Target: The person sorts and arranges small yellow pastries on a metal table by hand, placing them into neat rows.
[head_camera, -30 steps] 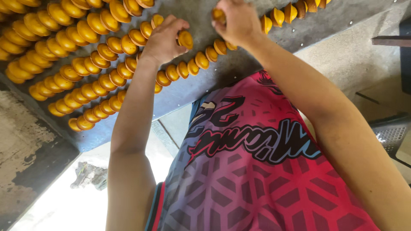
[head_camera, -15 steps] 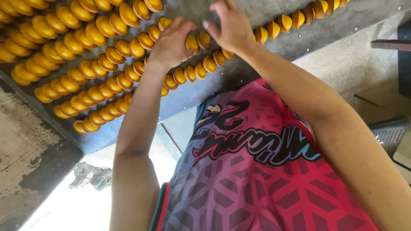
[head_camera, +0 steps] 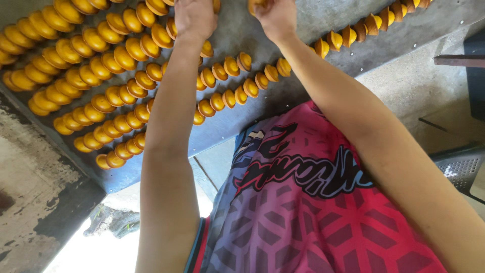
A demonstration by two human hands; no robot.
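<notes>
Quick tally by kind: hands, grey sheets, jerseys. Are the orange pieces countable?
Hands: 2 (left hand, right hand)
Grey sheet: 1
Jersey: 1
Orange pieces: not countable; many rows, some hidden or cut off
Total counted: 4

Fingertips of left hand [head_camera: 194,17] and right hand [head_camera: 275,17] cut off by top edge; grip on yellow pieces [head_camera: 116,55] unclear.

Well below the grip there was a sleeveless jersey [head_camera: 303,217] - red and purple, with a pattern of angular shapes. Far down to the left of the grip lay a stained concrete floor [head_camera: 30,172] and a dark clump of rubbish [head_camera: 112,222]. To the right were a rusty bar [head_camera: 457,60] and, lower, a grey perforated plastic piece [head_camera: 462,169].
</notes>
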